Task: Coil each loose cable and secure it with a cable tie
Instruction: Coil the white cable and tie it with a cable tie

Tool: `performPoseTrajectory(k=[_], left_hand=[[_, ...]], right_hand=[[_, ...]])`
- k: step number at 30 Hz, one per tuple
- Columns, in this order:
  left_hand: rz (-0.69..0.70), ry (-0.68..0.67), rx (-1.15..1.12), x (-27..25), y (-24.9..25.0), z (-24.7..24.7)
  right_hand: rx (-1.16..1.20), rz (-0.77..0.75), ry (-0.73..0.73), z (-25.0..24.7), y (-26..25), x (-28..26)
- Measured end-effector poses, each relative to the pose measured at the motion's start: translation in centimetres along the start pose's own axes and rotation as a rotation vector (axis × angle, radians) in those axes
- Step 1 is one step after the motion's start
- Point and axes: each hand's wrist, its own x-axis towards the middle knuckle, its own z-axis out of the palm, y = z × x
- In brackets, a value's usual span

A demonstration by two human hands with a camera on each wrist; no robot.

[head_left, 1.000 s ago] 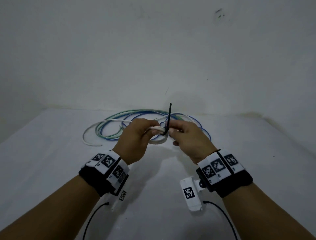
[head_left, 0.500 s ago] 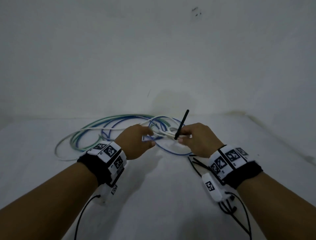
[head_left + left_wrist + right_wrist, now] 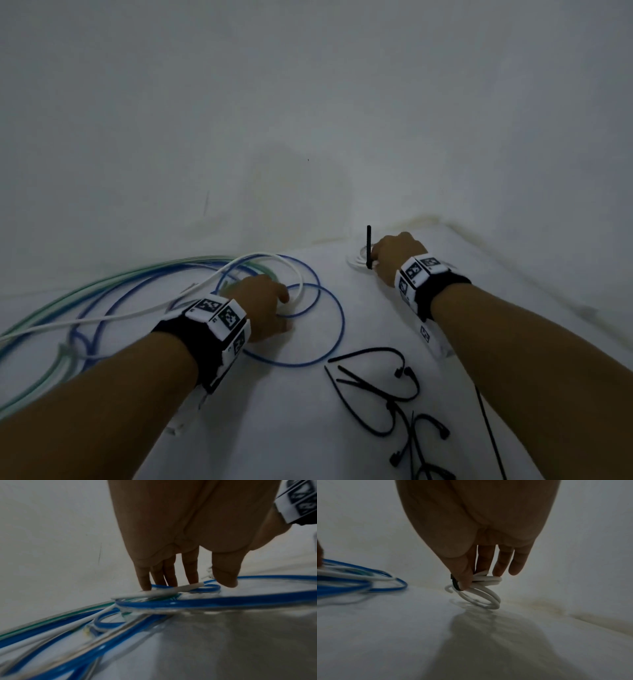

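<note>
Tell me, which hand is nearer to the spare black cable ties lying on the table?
Right. The right hand holds the tied white coil beyond the spare black cable ties; the left hand lies farther off, on the loose cables.

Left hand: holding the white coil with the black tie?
No. The right hand pinches the white coil; the left hand rests on loose cables.

Left hand [image 3: 262,301] fingers [image 3: 144,577] straight, down; right hand [image 3: 397,255] pinching.

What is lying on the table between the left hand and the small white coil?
Only the blue cable's loop beside the left hand; then bare table up to the white coil, per the head view.
</note>
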Motion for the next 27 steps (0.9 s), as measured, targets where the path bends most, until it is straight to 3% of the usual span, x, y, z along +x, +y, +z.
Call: performPoseTrajectory(k=[8,19,23,27], left_hand=[[0.037,-0.063,0.075,1.3,0.0,0.6],[0.045,-0.070,0.067,1.6,0.0,0.5],[0.056,-0.041,-0.031,1.0,-0.6,0.2],[0.114,0.158,-0.192,-0.8,-1.2,-0.1]], right_hand=[[0.054,0.065,-0.112,1.2,2.1,6.6],[0.100,0.027,-0.140,-0.4,1.4,4.8],[0.165,0.078,0.012,-1.2,1.2,3.5],[0.411,0.203,0.262,-3.0,-0.4,1.5]])
